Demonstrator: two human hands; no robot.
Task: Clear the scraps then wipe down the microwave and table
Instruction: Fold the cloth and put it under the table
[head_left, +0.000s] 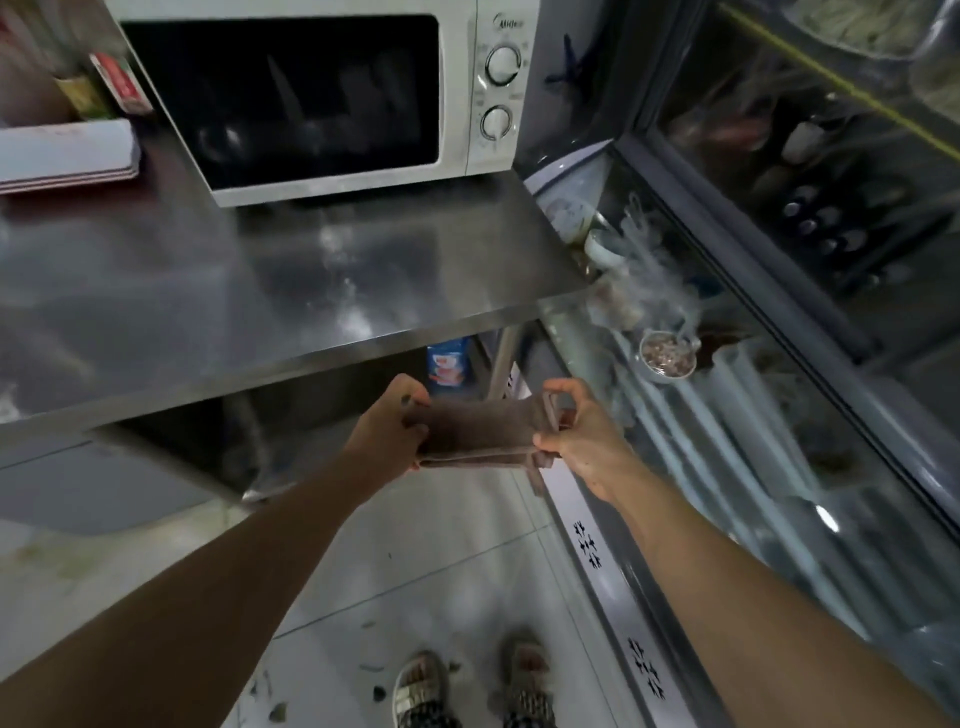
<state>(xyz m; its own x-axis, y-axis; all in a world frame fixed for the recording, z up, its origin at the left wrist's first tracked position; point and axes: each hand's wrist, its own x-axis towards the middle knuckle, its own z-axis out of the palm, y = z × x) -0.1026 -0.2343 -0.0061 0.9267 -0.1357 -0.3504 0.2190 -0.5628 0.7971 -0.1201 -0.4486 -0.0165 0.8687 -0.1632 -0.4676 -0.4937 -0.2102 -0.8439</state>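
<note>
Brown cloth (483, 431) held folded in mid-air below the steel table (270, 291) edge, in front of the microwave (332, 104); left hand (389, 426) and right hand (576, 436) each pinch one end. Judged soft, light, limp: grip folded edges, keep it bunched flat

A brown folded cloth (480, 431) is stretched flat at 6 o'clock off the steel bench (260, 301); the white microwave (332, 98), door shut, stands at 12 o'clock.
</note>
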